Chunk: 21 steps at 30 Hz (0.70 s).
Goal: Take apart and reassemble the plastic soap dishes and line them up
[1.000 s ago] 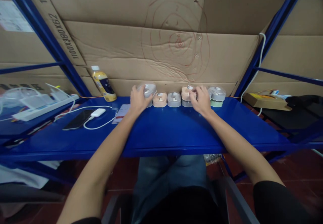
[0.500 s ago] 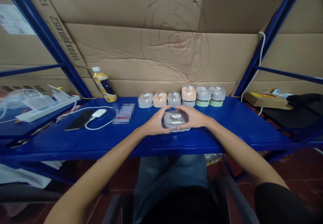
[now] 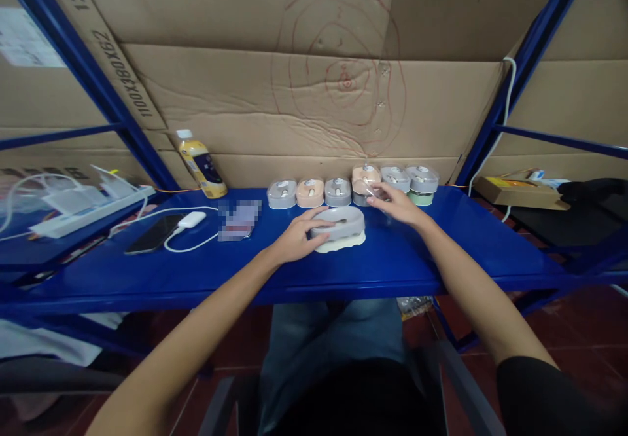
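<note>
A grey oval-cornered box (image 3: 356,228) sits on a pale wavy-edged mat (image 3: 338,246) near the middle of the blue table, its top uncovered. My left hand (image 3: 297,236) grips the box's left side, thumb low at the front and fingers reaching over the rim. To the right and a little higher, my right hand (image 3: 398,205) pinches a clear lid (image 3: 375,190), which is tilted and partly blurred against the boxes behind. Just beyond stands a row of similar lidded boxes, among them a peach box (image 3: 311,194) and a grey box (image 3: 282,195).
A yellow-labelled bottle (image 3: 203,167) stands at the back left. Before it lie a phone (image 3: 154,234), a white adapter with cable (image 3: 191,220) and a blurred-out rectangle (image 3: 239,220). A power strip (image 3: 93,212) is far left, an open carton (image 3: 520,195) far right.
The clear lid has come off the grey box, carried up and to the right by my right hand. My left hand stays at the box's left side.
</note>
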Available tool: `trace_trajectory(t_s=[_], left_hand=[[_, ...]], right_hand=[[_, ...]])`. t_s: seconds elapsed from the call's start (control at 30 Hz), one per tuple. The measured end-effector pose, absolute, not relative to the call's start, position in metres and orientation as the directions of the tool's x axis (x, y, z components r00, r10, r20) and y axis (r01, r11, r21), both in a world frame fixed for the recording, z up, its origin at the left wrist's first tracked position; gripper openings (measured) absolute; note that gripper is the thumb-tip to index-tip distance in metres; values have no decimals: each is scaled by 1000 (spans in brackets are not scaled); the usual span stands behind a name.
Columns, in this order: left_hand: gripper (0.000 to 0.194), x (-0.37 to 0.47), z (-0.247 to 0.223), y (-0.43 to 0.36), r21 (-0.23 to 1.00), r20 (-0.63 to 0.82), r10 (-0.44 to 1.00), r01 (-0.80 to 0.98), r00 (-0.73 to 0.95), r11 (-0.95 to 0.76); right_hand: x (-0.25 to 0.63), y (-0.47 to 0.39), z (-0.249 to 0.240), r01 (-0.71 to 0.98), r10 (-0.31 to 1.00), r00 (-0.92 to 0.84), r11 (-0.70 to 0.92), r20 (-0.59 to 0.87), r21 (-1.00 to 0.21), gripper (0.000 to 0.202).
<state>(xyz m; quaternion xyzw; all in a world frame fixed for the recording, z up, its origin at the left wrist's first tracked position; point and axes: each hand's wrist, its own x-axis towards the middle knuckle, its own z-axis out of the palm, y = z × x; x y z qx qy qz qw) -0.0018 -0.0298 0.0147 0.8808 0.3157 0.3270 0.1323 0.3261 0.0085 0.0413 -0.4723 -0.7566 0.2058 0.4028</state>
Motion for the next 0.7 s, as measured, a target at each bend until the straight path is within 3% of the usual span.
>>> trace_trajectory(t_s=[0.3,0.5,0.6,0.7], left_hand=[[44,-19,16,-17,470,650,669,502,359,-726],[44,-9,11,-34,358,473,629,518,617,-777],[46,-3,8,-39,344,372,630,529,682,-776],[48,-1,5,-37,358,356,623,515,696,-779]], right_hand=[[320,8,38,510,889,-196,453,414,-731,69],[320,11,36,459,872,-158,481,464,-747,69],[318,7,37,502,833,-192,538,520,-677,71],[310,-2,40,495,748,-354,660,562,-566,74]])
